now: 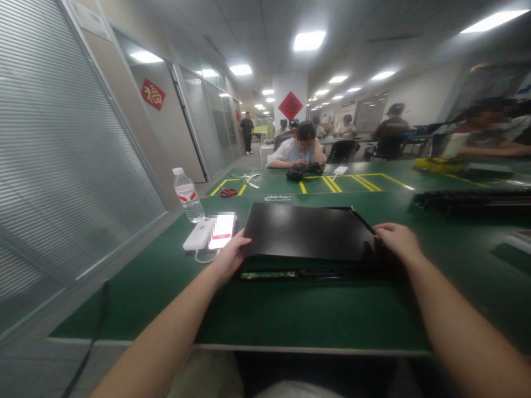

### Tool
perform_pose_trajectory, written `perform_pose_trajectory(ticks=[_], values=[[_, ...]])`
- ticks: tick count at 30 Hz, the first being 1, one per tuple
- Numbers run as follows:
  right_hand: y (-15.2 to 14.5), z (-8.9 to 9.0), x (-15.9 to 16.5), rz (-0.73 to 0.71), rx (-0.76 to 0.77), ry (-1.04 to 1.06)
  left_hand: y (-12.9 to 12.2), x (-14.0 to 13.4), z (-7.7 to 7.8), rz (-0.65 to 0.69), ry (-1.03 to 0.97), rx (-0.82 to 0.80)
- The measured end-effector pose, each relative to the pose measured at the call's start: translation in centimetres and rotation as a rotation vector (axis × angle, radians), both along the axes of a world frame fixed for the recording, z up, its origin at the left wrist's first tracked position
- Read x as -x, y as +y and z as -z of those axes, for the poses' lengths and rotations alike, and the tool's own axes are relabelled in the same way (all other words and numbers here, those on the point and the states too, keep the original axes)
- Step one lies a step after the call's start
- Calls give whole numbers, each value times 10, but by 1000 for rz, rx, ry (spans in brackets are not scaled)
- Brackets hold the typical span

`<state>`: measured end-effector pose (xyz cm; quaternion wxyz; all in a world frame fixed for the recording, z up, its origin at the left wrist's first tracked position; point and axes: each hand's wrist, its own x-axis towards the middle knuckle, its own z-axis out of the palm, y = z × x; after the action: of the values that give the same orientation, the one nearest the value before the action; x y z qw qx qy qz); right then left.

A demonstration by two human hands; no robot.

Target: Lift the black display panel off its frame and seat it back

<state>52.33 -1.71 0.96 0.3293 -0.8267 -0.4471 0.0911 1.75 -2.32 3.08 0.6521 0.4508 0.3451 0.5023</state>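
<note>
A flat, dark, rectangular panel point(307, 232) is tilted between my two hands. My left hand point(232, 254) pinches its left edge, thumb on top. At the opposite side, my right hand point(398, 240) has its fingers closed on the right edge or corner. Below the panel's near edge lies a low black casing point(327, 275), with a strip of green circuit board point(269, 274) showing in the gap. The panel covers most of the casing, whose rear right corner sticks out behind it.
Left on the green table point(157, 298) stand a water bottle point(188, 196), a white power bank point(198, 235) and a lit phone point(223, 232). Red-handled scissors point(228, 192) lie farther back. A person point(296, 149) sits opposite. Dark equipment point(468, 202) lies to the right.
</note>
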Motion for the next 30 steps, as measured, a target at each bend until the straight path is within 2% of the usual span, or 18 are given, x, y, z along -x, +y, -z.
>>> perform_pose_trajectory(ticks=[11, 16, 25, 30], values=[[-2, -1, 7, -11, 41, -106, -2, -1, -10, -53, 46, 56], [-4, -4, 10, -11, 61, -109, -1, -2, -8, -115, 49, 27], [-6, -6, 14, -5, 99, -154, 1, -2, -6, -88, 29, 32], [-8, -10, 16, -17, 150, -162, 1, -3, -4, -146, 8, 63]])
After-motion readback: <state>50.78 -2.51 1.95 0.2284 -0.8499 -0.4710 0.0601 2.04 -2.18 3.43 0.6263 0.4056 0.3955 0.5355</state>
